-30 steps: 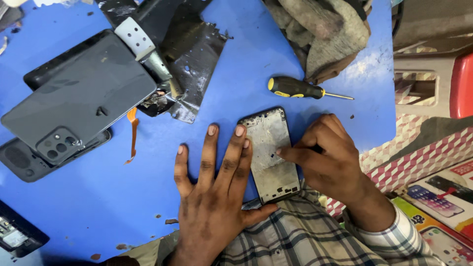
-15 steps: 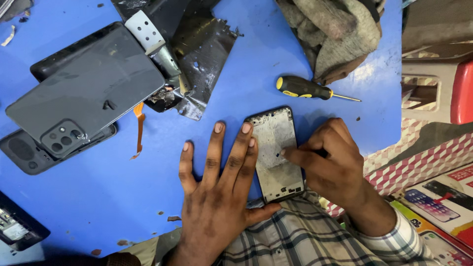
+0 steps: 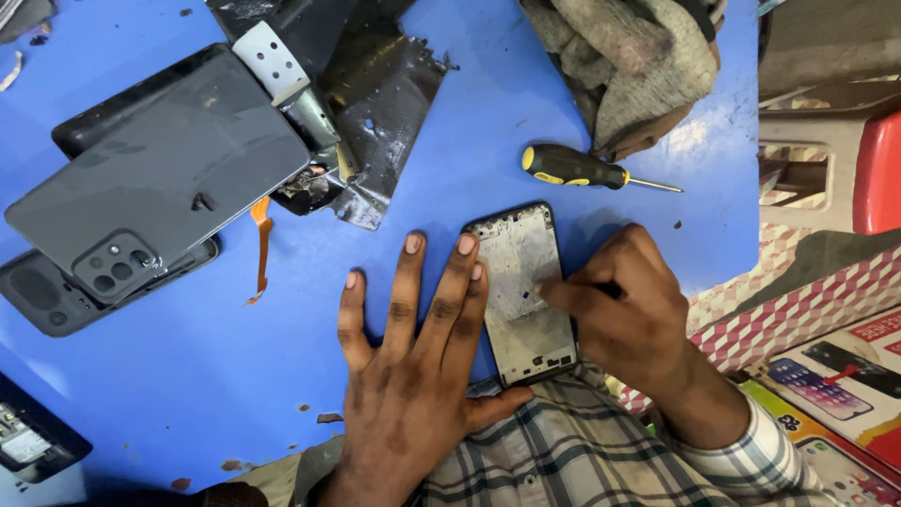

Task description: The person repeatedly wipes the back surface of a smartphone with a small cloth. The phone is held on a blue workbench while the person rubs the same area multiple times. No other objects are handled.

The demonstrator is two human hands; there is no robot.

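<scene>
A bare phone frame [image 3: 522,286] with a grey metal inside lies face up on the blue table [image 3: 188,394] near its front edge. My left hand [image 3: 413,366] lies flat beside it, fingers spread, with the fingertips resting on the frame's left edge. My right hand [image 3: 624,305] is curled at the frame's right side, with a fingertip pressed onto the metal plate. A dark thin object may be pinched in that hand, but I cannot make it out.
A black and yellow screwdriver [image 3: 582,171] lies just beyond the frame. A grey phone back cover [image 3: 160,174] rests on other dark phone parts at the left, next to torn black foil [image 3: 375,103]. A dirty cloth [image 3: 629,66] sits at the back. Printed boxes [image 3: 826,385] lie at the right.
The view has shifted slightly. My right fingertip has moved a little along the metal plate. My left hand stays flat against the frame.
</scene>
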